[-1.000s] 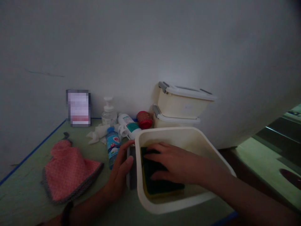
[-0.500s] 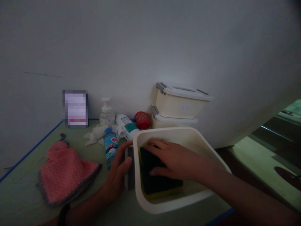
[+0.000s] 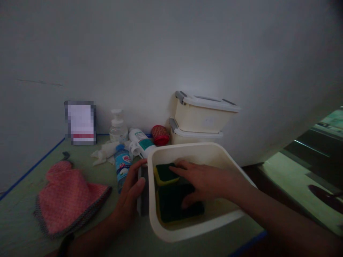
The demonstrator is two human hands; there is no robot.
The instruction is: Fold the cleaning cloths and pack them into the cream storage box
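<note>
A cream plastic storage box [image 3: 163,233], without its lid, stands in front of me. My left hand [image 3: 131,194] is curled against its left side, by the grey latch [image 3: 143,192], with the forefinger at the rim. Inside the box lie two yellow sponges with dark green scouring faces up: a smaller sponge [image 3: 164,172] at the back left and a larger sponge [image 3: 171,203] in front of it. Over them my right hand [image 3: 203,180] reaches in with spread fingers. A fingertip meets the smaller sponge and the thumb rests on the larger one.
A pink cloth [image 3: 65,200] lies at left. Behind it are a blue-labelled bottle [image 3: 123,166], a pump bottle [image 3: 118,130], a white spray bottle [image 3: 143,142], a red woven container [image 3: 160,135] and a pixelated tablet-like panel [image 3: 81,123]. Two lidded boxes [image 3: 203,116] are stacked by the wall.
My right hand has shifted back to the right, its fingers more spread. The smaller sponge now shows apart from the larger one. My left hand stays at the box, while the view has shifted slightly.
</note>
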